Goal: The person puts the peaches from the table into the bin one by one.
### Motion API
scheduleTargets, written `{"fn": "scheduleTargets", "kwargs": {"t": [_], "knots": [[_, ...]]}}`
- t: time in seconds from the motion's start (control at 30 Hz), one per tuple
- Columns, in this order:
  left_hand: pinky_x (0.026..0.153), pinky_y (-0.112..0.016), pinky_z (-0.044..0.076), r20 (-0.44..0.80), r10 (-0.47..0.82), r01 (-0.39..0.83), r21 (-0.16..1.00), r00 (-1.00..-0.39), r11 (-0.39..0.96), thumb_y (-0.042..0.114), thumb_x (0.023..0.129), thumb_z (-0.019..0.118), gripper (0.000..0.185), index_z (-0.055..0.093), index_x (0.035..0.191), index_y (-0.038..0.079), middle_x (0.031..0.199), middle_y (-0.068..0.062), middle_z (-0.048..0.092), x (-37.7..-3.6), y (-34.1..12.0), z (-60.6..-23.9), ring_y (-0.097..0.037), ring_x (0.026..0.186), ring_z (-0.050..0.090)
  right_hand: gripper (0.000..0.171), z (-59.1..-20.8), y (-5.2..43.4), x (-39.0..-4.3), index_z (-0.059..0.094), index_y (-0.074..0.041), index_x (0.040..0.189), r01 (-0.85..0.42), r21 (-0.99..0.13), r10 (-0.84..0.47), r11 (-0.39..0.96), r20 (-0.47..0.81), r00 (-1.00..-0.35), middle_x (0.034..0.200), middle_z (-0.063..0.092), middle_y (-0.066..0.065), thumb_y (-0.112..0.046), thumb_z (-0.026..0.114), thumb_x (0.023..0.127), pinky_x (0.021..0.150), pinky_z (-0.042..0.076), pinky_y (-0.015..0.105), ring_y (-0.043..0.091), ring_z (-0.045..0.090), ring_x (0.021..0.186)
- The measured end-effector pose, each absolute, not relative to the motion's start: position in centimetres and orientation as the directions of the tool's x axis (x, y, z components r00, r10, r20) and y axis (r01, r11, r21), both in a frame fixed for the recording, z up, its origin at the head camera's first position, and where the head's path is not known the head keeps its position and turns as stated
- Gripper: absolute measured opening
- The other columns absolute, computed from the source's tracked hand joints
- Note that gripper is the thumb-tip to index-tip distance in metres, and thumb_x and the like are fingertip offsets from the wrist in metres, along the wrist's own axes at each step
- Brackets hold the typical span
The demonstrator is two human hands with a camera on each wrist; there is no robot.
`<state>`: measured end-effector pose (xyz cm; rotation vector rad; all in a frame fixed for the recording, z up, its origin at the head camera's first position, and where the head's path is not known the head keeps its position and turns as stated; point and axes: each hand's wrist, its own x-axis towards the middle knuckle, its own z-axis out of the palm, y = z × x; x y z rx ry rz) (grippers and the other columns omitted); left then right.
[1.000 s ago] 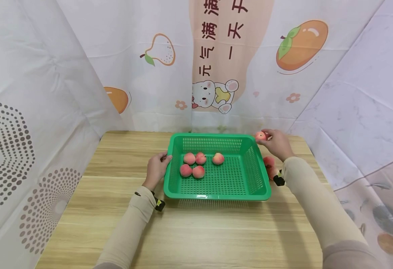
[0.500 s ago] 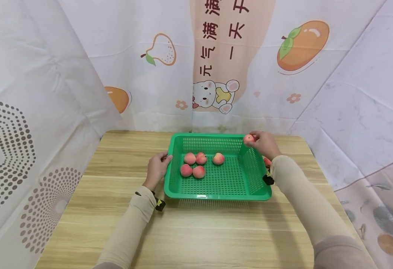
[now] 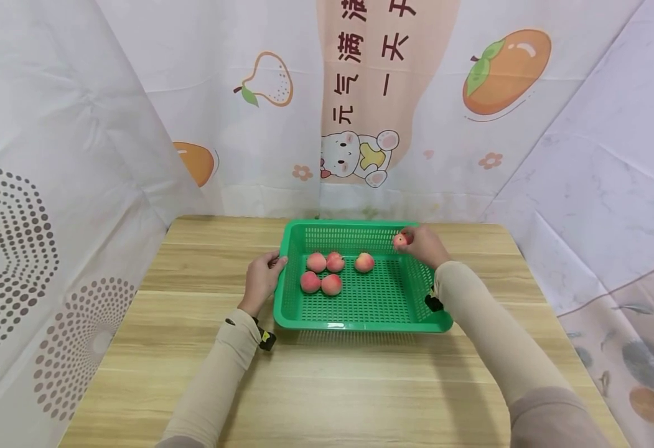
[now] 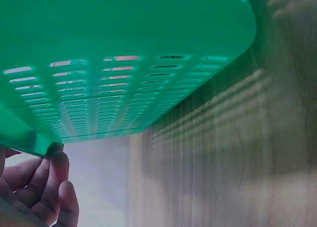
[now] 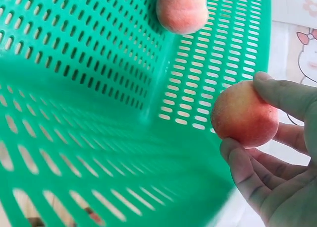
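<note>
Printed cloth (image 3: 203, 81) hangs at the far side and to the left and right of the table (image 3: 360, 386). On the table sits a green basket (image 3: 338, 326). The left hand (image 3: 261, 280) grips its left rim, fingers curled in close against the edge. The right hand (image 3: 427, 246) pinches one peach (image 3: 400, 241) between thumb and fingertips, parted just the fruit's width, at the basket's far right corner. Five other peaches (image 3: 331, 285) lie on the basket floor: four bunched at left, one apart to their right.
</note>
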<state>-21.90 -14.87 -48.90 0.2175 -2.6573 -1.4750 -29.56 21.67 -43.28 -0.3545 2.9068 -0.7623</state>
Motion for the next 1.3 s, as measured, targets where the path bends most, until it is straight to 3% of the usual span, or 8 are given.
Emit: {"fn": "scheduleTargets", "kwargs": {"t": [0.63,0.77,0.83,0.9,1.1,1.3], "knots": [[0.08,-0.039,0.055,0.008,-0.177,-0.085,0.854,-0.984,0.513,0.03,0.099,0.058,0.042,0.062,0.129,0.002,0.113,-0.015,0.071,-21.9,-14.9,-48.9,-0.025,0.098,0.067,0.042,-46.3,20.0,-28.9,0.063,0.006,0.122,-0.27,-0.431,-0.342,0.861,-0.097,-0.935,0.116,0.066,0.024,-0.015,0.07,0.086,0.087,0.05,0.05,0.037,0.061,0.103],[0.081,-0.039,0.055,0.014,-0.178,-0.08,0.856,-0.984,0.51,0.03,0.098,0.059,0.042,0.062,0.129,0.002,0.113,-0.015,0.071,-21.9,-14.9,-49.0,-0.026,0.098,0.067,0.02,-47.4,19.9,-29.1,0.067,0.002,0.101,-0.281,-0.404,-0.342,0.87,-0.085,-0.936,0.092,0.065,0.017,-0.012,0.067,0.086,0.075,0.046,0.042,0.029,0.057,0.084],[0.081,-0.039,0.055,0.012,-0.176,-0.08,0.859,-0.984,0.506,0.03,0.098,0.059,0.042,0.062,0.129,0.002,0.113,-0.015,0.071,-21.9,-14.9,-49.0,-0.025,0.099,0.067,0.007,-47.8,19.9,-29.1,0.062,-0.002,0.086,-0.278,-0.39,-0.338,0.878,-0.093,-0.937,0.077,0.056,0.01,-0.01,0.063,0.087,0.067,0.038,0.038,0.024,0.047,0.072],[0.082,-0.039,0.055,0.008,-0.175,-0.082,0.861,-0.985,0.502,0.03,0.098,0.059,0.042,0.062,0.129,0.002,0.113,-0.015,0.071,-21.8,-14.9,-49.0,-0.025,0.1,0.067,0.011,-47.9,19.8,-28.9,0.054,-0.007,0.077,-0.264,-0.383,-0.329,0.885,-0.115,-0.937,0.069,0.044,0.006,-0.008,0.059,0.087,0.065,0.032,0.037,0.021,0.037,0.068],[0.081,-0.039,0.055,0.007,-0.178,-0.085,0.861,-0.984,0.501,0.029,0.098,0.059,0.042,0.062,0.129,0.001,0.113,-0.016,0.07,-21.8,-14.8,-49.0,-0.026,0.099,0.067,0.02,-48.0,19.4,-28.5,0.044,-0.01,0.073,-0.218,-0.371,-0.291,0.903,-0.153,-0.944,0.067,0.036,0.005,-0.006,0.053,0.09,0.064,0.03,0.037,0.02,0.031,0.067],[0.08,-0.038,0.055,-0.004,-0.175,-0.092,0.863,-0.985,0.496,0.03,0.099,0.058,0.042,0.061,0.13,0.002,0.113,-0.015,0.07,-21.9,-14.9,-49.1,-0.025,0.099,0.067,0.019,-48.2,19.3,-28.3,0.041,-0.009,0.075,-0.179,-0.329,-0.244,0.927,-0.169,-0.955,0.078,0.042,0.012,-0.007,0.047,0.092,0.067,0.031,0.039,0.024,0.034,0.075]]}}
